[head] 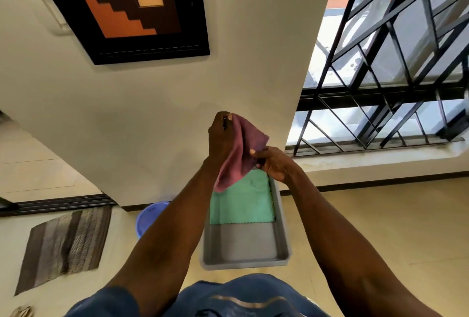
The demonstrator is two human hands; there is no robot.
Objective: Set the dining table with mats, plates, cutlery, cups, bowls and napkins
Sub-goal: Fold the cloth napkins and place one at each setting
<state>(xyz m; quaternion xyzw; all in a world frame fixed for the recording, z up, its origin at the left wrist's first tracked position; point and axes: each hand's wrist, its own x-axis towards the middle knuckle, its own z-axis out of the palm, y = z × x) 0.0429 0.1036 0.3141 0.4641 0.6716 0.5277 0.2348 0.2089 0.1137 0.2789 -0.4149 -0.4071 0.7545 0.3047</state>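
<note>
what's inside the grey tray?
A green cloth lies flat in the far half of the grey tray; the near half shows bare. The held purple cloth covers its far-left corner.

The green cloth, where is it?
In the head view the green cloth lies in the far end of the grey tray on the floor, just under the purple cloth both hands hold.

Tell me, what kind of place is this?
Probably a room in a home. A framed picture hangs on the wall, a barred window lets in daylight, and a striped rug lies on the floor.
</note>
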